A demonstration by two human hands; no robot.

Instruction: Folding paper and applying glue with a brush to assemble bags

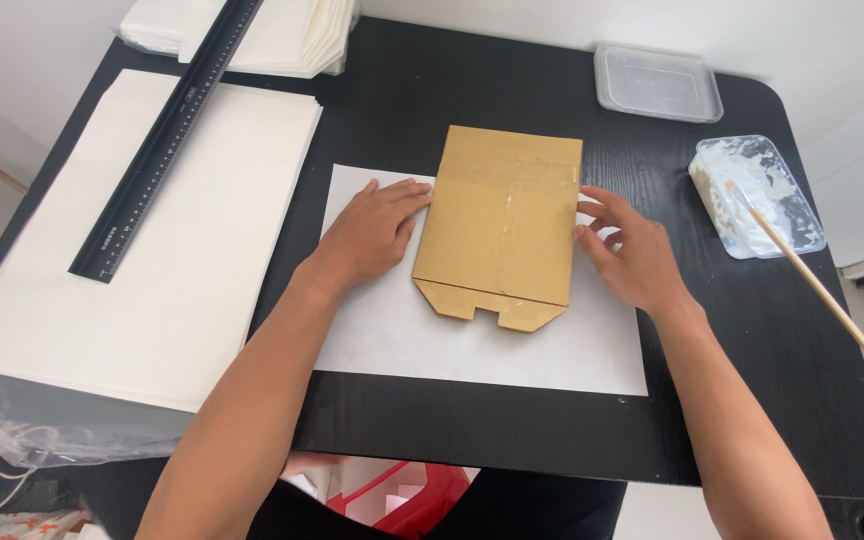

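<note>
Head view: flat brown cardboard piece [500, 225] lies on a white paper sheet [552, 350], mid-table, tabbed end toward the person. Left hand [372, 235] lies palm down on the sheet, fingers straight and close together, tips touching the cardboard's left edge. Right hand [627, 250] is at the cardboard's right edge, fingers loosely curled and slightly apart, tips touching or just at that edge; can't tell if it's pinching anything. Neither hand grips the cardboard.

Both forearms come in from the bottom of frame, angled inward, wrists low over the table.

Edges: sheet sits square on the black table [512, 430], its near edge well back from the table's front edge. Cardboard's far end overhangs the sheet's far edge onto bare table.

Left side: large stack of white paper [152, 290] with a black ruler [167, 135] lying diagonally on it, near the left hand but apart. Right side: clear tub of white paste [757, 195] with a wooden stick [817, 290] in it, and a clear lid [657, 82] at the far edge. Bare table strip between the right hand and the tub.
</note>
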